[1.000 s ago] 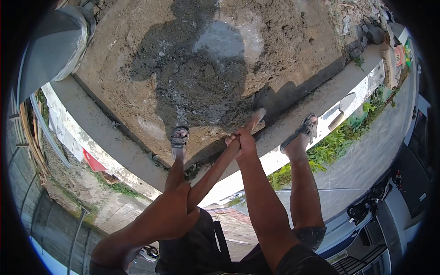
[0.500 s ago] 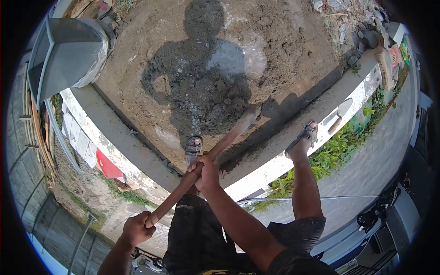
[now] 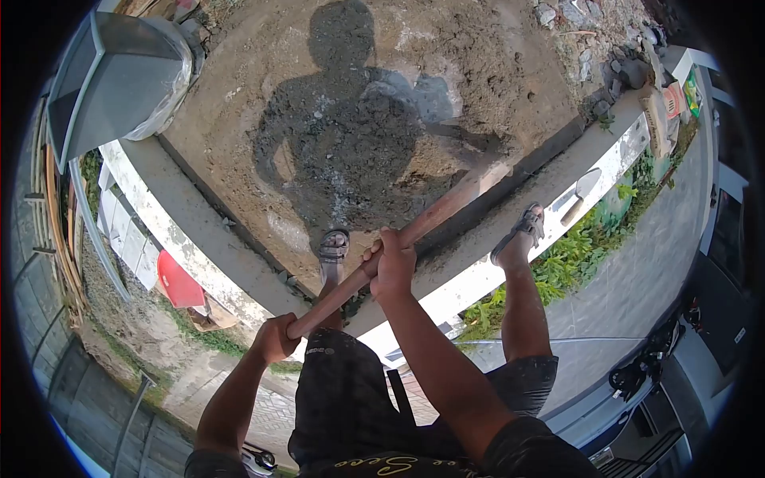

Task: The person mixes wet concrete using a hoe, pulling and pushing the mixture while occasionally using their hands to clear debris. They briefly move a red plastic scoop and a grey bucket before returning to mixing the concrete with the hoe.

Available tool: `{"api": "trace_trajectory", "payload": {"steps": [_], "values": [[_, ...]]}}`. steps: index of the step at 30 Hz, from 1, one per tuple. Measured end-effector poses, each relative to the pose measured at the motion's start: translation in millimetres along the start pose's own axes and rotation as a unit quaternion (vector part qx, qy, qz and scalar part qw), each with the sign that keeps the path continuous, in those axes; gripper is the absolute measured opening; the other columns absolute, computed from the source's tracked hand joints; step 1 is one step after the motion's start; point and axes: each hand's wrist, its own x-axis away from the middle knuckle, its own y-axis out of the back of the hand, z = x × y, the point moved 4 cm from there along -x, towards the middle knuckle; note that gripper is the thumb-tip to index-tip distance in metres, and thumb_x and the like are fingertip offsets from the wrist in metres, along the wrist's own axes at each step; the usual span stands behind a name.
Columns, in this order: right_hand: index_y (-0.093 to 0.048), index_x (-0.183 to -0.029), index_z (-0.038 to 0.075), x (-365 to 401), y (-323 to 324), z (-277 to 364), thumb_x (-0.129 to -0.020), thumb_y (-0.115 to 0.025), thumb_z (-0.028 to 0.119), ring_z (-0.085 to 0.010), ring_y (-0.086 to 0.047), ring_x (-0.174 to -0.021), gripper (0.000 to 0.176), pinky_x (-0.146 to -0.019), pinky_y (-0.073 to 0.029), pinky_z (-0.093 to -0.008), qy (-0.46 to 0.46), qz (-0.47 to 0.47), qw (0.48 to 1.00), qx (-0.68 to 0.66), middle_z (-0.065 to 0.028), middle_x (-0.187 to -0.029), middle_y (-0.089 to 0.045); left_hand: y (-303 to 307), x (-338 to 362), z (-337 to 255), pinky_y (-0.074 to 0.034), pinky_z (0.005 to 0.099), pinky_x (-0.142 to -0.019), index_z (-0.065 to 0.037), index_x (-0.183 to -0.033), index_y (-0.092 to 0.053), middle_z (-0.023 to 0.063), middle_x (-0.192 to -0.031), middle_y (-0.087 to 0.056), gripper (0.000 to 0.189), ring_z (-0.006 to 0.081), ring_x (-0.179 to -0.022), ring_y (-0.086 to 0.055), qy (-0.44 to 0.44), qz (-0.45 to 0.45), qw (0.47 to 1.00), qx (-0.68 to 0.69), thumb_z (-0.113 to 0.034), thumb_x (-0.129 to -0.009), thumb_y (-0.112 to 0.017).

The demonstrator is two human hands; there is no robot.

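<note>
My left hand (image 3: pixel 276 338) is closed round the lower end of a long wooden handle (image 3: pixel 448 209). Farther up the same handle, my right hand (image 3: pixel 392 268) wraps its fingers round it. The handle slants up to the right across the soil, and its far end reaches the dark edge beside the low wall. What tool head it carries, I cannot make out. A rough grey-brown mix of soil or mortar (image 3: pixel 374 175) is spread under and beyond the handle, partly in my shadow.
A low white-edged wall (image 3: pixel 199 267) borders the soil on both near sides; my right foot (image 3: pixel 524 227) stands on it. A trowel (image 3: pixel 580 195) lies on its right part. A grey metal container (image 3: pixel 127 88) stands at upper left, a red object (image 3: pixel 181 279) below it. Rubble (image 3: pixel 625 76) lies upper right.
Both hands have moved up and to the right with the wooden handle. Its far end has shifted from the near soil toward the right edge.
</note>
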Motion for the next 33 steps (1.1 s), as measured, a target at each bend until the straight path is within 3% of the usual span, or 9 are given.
{"api": "trace_trajectory", "payload": {"steps": [2,7,15,19,22,23,24,27,33], "values": [[-0.049,-0.089,0.005,7.5,23.9,26.3,-0.089,-0.058,0.010,-0.0164,-0.049,-0.050,0.010,-0.047,-0.045,-0.0355,0.034,-0.037,0.996,0.078,-0.0044,-0.065,-0.048,-0.1,32.9,-47.9,-0.054,0.0463,-0.071,-0.006,-0.097,-0.063,0.0215,-0.079,-0.067,0.030,0.0412,-0.080,-0.067,0.031,0.084,0.996,-0.006,-0.021,-0.072,-0.069],[-0.046,-0.083,0.006,-10.9,87.8,14.7,-0.087,-0.054,0.009,-0.0205,-0.049,-0.053,0.010,-0.050,-0.047,-0.0416,-0.129,-0.128,0.981,0.069,-0.0065,-0.066,-0.047,40.4,66.7,-148.6,-0.054,0.0475,-0.078,-0.002,-0.105,-0.064,0.0252,-0.085,-0.068,0.039,0.0422,-0.085,-0.067,0.141,0.176,0.974,-0.030,-0.025,-0.074,-0.065],[-0.042,-0.063,0.004,-140.5,195.2,-130.6,-0.076,-0.048,0.004,-0.0328,-0.051,-0.053,0.014,-0.057,-0.051,-0.0470,-0.319,-0.156,0.935,0.020,-0.0139,-0.059,-0.047,37.9,-54.0,-168.1,-0.053,0.0416,-0.083,-0.002,-0.104,-0.067,0.0212,-0.095,-0.069,0.037,0.0342,-0.093,-0.068,0.151,0.294,0.918,-0.220,-0.025,-0.075,-0.067],[-0.043,-0.075,0.001,-176.0,175.9,-138.3,-0.071,-0.048,-0.002,-0.0326,-0.055,-0.056,0.007,-0.057,-0.051,-0.0452,-0.287,-0.201,0.927,-0.136,-0.0153,-0.066,-0.051,59.3,-120.8,-184.3,-0.054,0.0410,-0.082,-0.002,-0.102,-0.066,0.0193,-0.095,-0.069,0.036,0.0340,-0.092,-0.068,0.161,0.306,0.894,-0.286,-0.022,-0.073,-0.067],[-0.043,-0.071,0.003,-189.5,157.5,-131.8,-0.071,-0.047,-0.002,-0.0324,-0.055,-0.056,0.006,-0.057,-0.052,-0.0432,-0.299,-0.158,0.919,-0.205,-0.0145,-0.064,-0.049,73.5,-148.8,-216.7,-0.055,0.0431,-0.080,-0.002,-0.102,-0.066,0.0188,-0.091,-0.069,0.034,0.0339,-0.090,-0.068,0.162,0.296,0.861,-0.379,-0.020,-0.073,-0.067],[-0.042,-0.070,0.003,-185.6,149.6,-119.5,-0.071,-0.047,-0.002,-0.0322,-0.055,-0.056,0.007,-0.057,-0.052,-0.0425,-0.287,-0.142,0.923,-0.212,-0.0142,-0.063,-0.049,71.9,-150.2,-225.6,-0.055,0.0436,-0.079,-0.002,-0.101,-0.065,0.0184,-0.090,-0.069,0.033,0.0343,-0.089,-0.068,0.156,0.285,0.857,-0.401,-0.020,-0.074,-0.067],[-0.040,-0.061,0.007,-183.7,140.2,-113.9,-0.070,-0.050,0.004,-0.0244,-0.041,-0.048,0.014,-0.051,-0.046,-0.0384,-0.297,-0.171,0.903,-0.258,-0.0094,-0.058,-0.044,72.1,-150.5,-235.9,-0.055,0.0441,-0.079,-0.003,-0.101,-0.065,0.0181,-0.089,-0.069,0.032,0.0347,-0.088,-0.068,0.148,0.275,0.850,-0.424,-0.020,-0.074,-0.067],[-0.042,-0.070,0.006,-186.2,108.7,-93.6,-0.078,-0.048,0.001,-0.0234,-0.045,-0.051,0.011,-0.052,-0.046,-0.0369,-0.263,-0.072,0.886,-0.374,-0.0094,-0.060,-0.045,80.4,-141.9,-275.6,-0.055,0.0460,-0.077,-0.003,-0.100,-0.064,0.0188,-0.086,-0.069,0.029,0.0364,-0.085,-0.068,0.118,0.248,0.838,-0.472,-0.021,-0.077,-0.067],[-0.044,-0.071,0.009,-161.2,59.3,-35.0,-0.082,-0.053,0.007,-0.0174,-0.043,-0.051,0.014,-0.051,-0.043,-0.0330,-0.260,-0.032,0.876,-0.406,-0.0042,-0.059,-0.044,95.6,-107.6,-309.1,-0.054,0.0497,-0.072,-0.003,-0.096,-0.061,0.0187,-0.077,-0.067,0.024,0.0390,-0.077,-0.068,0.129,0.181,0.839,-0.497,-0.022,-0.081,-0.065]]}}
